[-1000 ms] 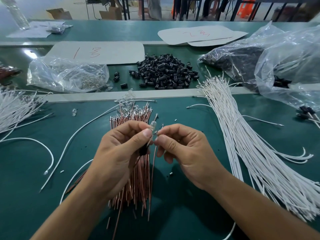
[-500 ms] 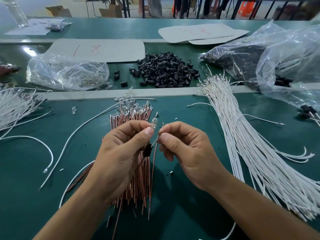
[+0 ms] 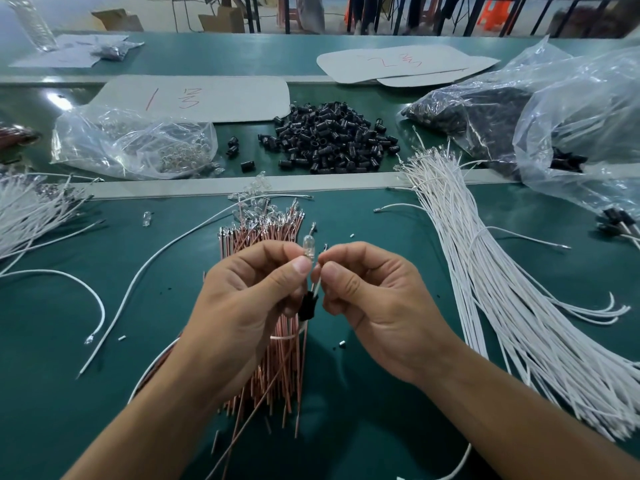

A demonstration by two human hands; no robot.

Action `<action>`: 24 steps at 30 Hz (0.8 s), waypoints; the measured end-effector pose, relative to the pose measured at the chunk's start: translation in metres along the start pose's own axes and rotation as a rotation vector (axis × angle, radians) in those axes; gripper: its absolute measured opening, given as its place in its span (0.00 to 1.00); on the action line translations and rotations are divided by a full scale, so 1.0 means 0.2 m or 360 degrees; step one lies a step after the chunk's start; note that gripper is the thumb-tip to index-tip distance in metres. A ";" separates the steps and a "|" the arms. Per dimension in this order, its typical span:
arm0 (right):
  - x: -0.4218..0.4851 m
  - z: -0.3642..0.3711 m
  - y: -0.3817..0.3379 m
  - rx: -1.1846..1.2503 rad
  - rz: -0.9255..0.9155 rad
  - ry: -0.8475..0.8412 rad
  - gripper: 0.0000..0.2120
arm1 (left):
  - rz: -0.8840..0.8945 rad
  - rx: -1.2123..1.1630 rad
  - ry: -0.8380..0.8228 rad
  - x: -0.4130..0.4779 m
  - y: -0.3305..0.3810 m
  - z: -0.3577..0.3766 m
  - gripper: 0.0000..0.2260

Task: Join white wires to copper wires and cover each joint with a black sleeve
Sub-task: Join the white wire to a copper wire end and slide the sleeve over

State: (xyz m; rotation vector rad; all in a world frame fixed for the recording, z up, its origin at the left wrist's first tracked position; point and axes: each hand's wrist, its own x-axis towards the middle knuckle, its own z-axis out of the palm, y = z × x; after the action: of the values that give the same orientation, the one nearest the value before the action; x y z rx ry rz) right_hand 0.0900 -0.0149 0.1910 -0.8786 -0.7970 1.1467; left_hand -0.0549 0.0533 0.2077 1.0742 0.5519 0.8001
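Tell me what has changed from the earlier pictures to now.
The black sleeve has shifted slightly right, out from behind the left hand into the gap beside the right hand, and more white wire shows above it. Both hands still pinch the piece with the clear bulb; nothing was let go, and the copper wires stayed put.

Sleeve pile [image 3: 332, 140] lies behind copper wires [image 3: 258, 235], wire bundle [image 3: 502, 289] to their right.

Two hands, left [image 3: 242, 306] and right [image 3: 377, 303]; between them one clear bulb [image 3: 308, 245], one white wire [image 3: 317, 287], one black sleeve [image 3: 307, 306]. One copper-wire bundle [image 3: 273, 368] at 6 o'clock, two white-wire bundles at 3 [image 3: 502, 289] and 9 [image 3: 31, 209], one sleeve heap [image 3: 332, 140] at 12, three clear bags [image 3: 131, 147] [image 3: 467, 112] [image 3: 581, 133].
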 end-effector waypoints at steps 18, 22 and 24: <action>0.01 -0.03 -0.01 -0.0259 0.0067 0.0051 0.05 | -0.0017 0.0196 -0.0089 0.00 0.00 -0.02 0.04; 0.01 -0.05 -0.02 -0.0289 0.0150 -0.0016 0.04 | -0.0100 0.0183 -0.0129 0.00 0.00 -0.02 0.03; 0.01 -0.06 -0.02 -0.0273 0.0193 -0.0043 0.06 | -0.0155 0.0163 -0.0120 0.00 0.00 -0.03 0.04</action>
State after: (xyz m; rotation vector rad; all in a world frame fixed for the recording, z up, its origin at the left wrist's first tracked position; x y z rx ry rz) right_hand 0.1027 -0.0163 0.1904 -1.0677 -0.8834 1.2108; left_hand -0.0586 0.0560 0.2052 1.1580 0.5816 0.6494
